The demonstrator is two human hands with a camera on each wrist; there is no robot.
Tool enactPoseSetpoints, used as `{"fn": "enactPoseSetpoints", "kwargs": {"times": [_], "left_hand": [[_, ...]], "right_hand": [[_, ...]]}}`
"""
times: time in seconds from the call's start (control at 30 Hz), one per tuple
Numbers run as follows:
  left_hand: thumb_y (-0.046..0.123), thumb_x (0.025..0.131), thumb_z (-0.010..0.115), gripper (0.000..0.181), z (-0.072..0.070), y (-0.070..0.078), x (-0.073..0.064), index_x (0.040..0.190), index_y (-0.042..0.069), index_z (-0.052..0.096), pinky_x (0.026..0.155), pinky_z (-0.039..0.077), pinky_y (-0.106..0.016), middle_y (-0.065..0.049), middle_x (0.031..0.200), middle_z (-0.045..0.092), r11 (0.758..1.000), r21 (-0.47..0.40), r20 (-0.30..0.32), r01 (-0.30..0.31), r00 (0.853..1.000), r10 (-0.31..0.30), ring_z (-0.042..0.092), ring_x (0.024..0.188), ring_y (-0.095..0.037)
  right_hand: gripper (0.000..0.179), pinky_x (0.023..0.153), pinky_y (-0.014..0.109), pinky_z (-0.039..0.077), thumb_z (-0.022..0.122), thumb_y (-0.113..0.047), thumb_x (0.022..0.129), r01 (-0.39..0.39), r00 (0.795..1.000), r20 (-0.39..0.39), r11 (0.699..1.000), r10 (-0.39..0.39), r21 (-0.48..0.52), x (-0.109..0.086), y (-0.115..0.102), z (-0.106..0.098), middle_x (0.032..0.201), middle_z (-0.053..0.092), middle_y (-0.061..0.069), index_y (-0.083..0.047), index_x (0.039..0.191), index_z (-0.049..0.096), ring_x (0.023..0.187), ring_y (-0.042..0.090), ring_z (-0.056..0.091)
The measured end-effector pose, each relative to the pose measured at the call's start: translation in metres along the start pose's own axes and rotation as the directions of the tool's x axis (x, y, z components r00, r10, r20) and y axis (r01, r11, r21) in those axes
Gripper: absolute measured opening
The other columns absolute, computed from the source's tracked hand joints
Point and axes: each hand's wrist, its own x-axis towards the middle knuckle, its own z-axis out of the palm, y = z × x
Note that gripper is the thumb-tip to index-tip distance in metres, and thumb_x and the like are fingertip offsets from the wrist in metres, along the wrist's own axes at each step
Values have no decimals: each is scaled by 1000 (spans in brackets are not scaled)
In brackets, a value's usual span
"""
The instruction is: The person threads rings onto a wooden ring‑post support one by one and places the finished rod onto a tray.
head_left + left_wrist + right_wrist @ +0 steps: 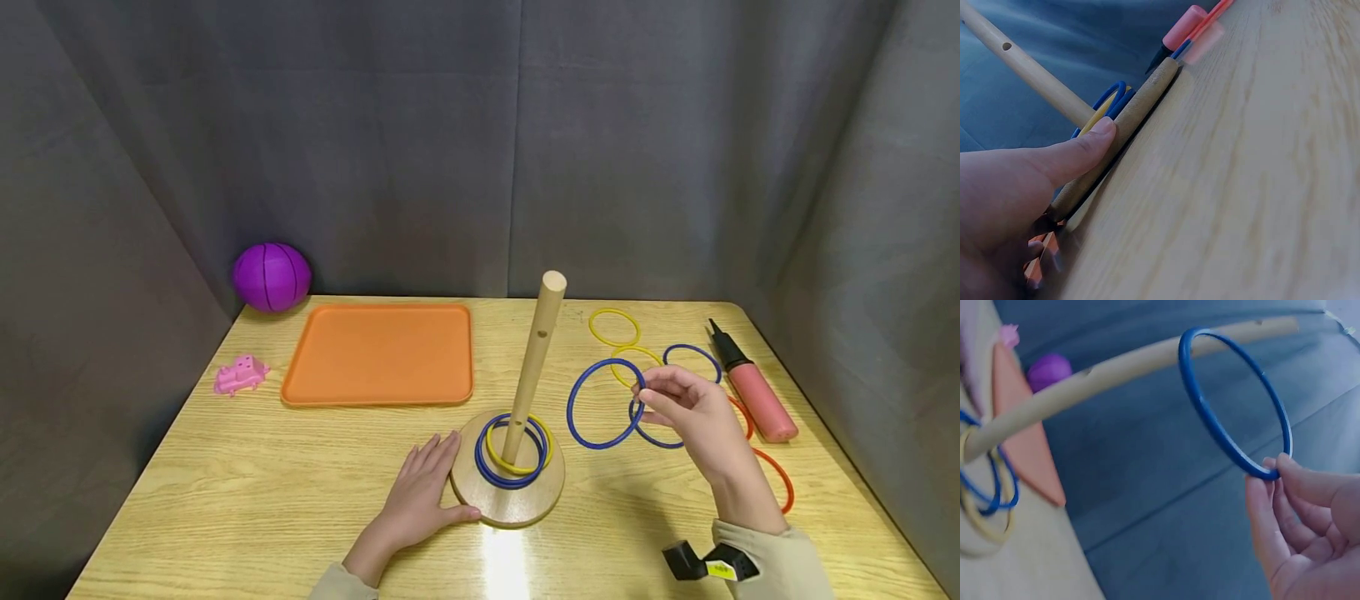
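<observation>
My right hand (686, 408) pinches a blue ring (573, 408) by its edge between thumb and fingers, in the air right of the wooden peg (534, 367). In the right wrist view the held blue ring (1213, 428) appears in front of the peg, which does not visibly pass through it. The peg rises from a round wooden base (510, 508). A yellow ring (550, 454) and blue rings (480, 467) lie around its foot. My left hand (423, 496) rests against the base's left side, fingers stretched out, thumb (1088, 147) touching the rim.
Right of the peg lie yellow rings (615, 344), blue rings (693, 347) and red rings (787, 483). Beyond them is a pink and black hand pump (761, 400). At left are an orange tray (382, 354), a pink toy (242, 375) and a purple ball (272, 277).
</observation>
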Motion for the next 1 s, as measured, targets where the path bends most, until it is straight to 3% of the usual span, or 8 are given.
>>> {"fn": "enactPoseSetpoints", "kwargs": {"times": [0.17, 0.47, 0.73, 1.0], "left_hand": [[62, 76, 69, 107, 1, 0, 0, 155, 7, 21, 121, 10, -58, -11, 161, 24, 1000, -3, 2, -2, 1000, 2, 17, 150, -36], [63, 76, 69, 107, 1, 0, 0, 155, 8, 21, 121, 10, -58, -11, 161, 25, 1000, -10, 2, 0, 1000, 0, 16, 150, -36], [63, 76, 69, 108, 1, -1, 0, 155, 8, 21, 121, 10, -57, -10, 161, 26, 1000, 1, -2, 1, 1000, -1, 17, 150, -36], [63, 76, 68, 107, 0, -1, 0, 155, 8, 21, 121, 10, -57, -10, 161, 25, 1000, -4, -1, 3, 1000, -3, 17, 150, -35]], "right_hand": [[22, 70, 21, 59, 56, 5, 93, 94, 993, 51, 981, -104, 173, 7, -18, 11, 90, 70, -6, -12, 100, 67, 79, 5, 67], [27, 68, 21, 59, 50, 12, 93, 199, 970, 68, 921, -234, 336, 18, -50, 33, 89, 72, -1, -7, 100, 68, 78, 9, 67], [25, 69, 22, 59, 50, 11, 94, 210, 970, 13, 872, -241, 442, 23, -76, 52, 89, 70, 3, -4, 103, 67, 81, 12, 66], [24, 66, 21, 59, 51, 9, 94, 186, 980, -31, 847, -197, 498, 28, -80, 62, 87, 70, 1, -7, 102, 67, 81, 11, 65]]}}
